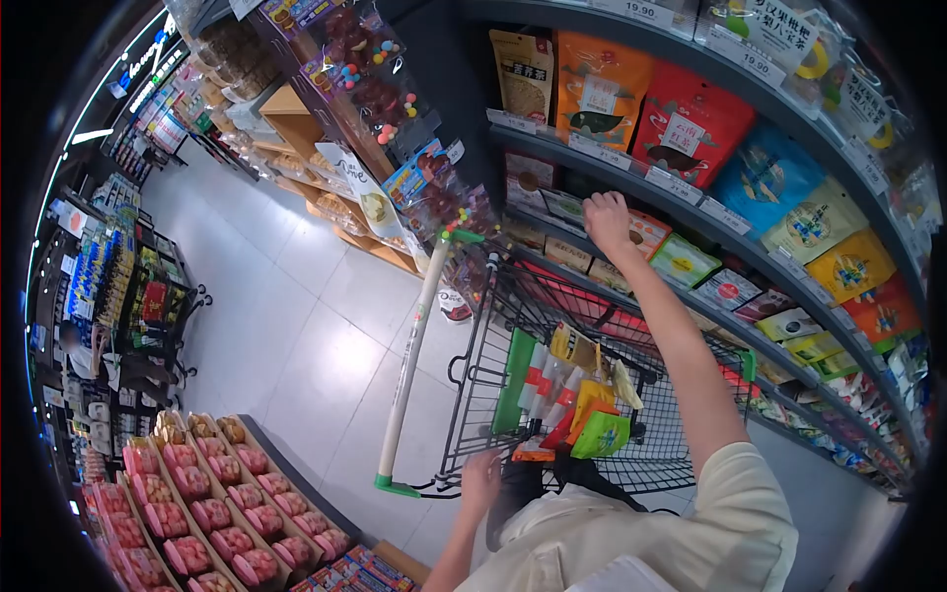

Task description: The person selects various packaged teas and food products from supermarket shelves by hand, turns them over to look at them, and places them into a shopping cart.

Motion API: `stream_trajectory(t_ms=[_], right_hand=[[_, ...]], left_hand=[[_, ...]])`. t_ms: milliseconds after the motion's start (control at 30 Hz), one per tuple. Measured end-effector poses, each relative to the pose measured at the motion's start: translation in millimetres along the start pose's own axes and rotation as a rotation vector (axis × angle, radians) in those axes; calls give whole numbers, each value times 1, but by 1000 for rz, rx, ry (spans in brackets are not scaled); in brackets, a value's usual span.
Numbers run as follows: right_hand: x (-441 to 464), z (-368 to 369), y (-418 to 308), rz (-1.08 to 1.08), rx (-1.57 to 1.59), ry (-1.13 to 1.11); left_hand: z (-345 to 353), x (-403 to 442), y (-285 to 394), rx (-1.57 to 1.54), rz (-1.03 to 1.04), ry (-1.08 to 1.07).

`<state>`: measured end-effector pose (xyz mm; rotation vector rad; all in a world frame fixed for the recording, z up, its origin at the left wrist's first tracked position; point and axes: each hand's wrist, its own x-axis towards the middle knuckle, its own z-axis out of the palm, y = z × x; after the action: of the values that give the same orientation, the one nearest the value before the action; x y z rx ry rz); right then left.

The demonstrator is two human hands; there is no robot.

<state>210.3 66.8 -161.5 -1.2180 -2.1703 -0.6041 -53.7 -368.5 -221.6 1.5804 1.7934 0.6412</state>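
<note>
My right hand reaches to the lower shelf with its fingers curled. They sit against a green-and-white box; whether they grip it or something behind it is hidden. My left hand hangs low by the near rim of the shopping cart, its fingers bent and partly hidden. Inside the cart lie a green packet, a yellow packet and several red-and-white packs. The cart's white handle with green ends slants to the left of the basket.
Bagged goods, among them an orange pouch and a red pouch, line the shelf above. Pink-packed tubs stand in a display at lower left. Candy bags hang at the shelf's end. A tiled aisle floor runs left.
</note>
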Motion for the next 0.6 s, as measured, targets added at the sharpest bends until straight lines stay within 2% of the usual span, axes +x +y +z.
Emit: stream_trajectory(t_ms=[100, 167, 233, 300, 333, 433, 467, 500, 600], right_hand=[[-1, -46, -14, 109, 250, 98], [0, -96, -24, 234, 438, -48], [-1, -141, -28, 335, 661, -175], [-8, -176, -31, 409, 922, -278], [-14, -186, -31, 422, 1071, -329], [-35, -214, -41, 690, 1493, -386], [-44, -212, -41, 742, 1656, -305], [-53, -213, -40, 819, 1666, -266], [-74, -225, -40, 1039, 1702, -153]], left_hand=[[-2, 18, 19, -137, -46, 22], [4, 36, 21, -226, -1, 84], [9, 58, 28, -484, -44, 126], [-3, 82, 58, -690, -1, 119], [-12, 90, 78, -776, 10, 88], [-28, 104, 107, -900, 15, -89], [-32, 102, 119, -1180, -90, -212], [-36, 99, 126, -1333, -59, -342], [-28, 90, 137, -1326, -10, -378]])
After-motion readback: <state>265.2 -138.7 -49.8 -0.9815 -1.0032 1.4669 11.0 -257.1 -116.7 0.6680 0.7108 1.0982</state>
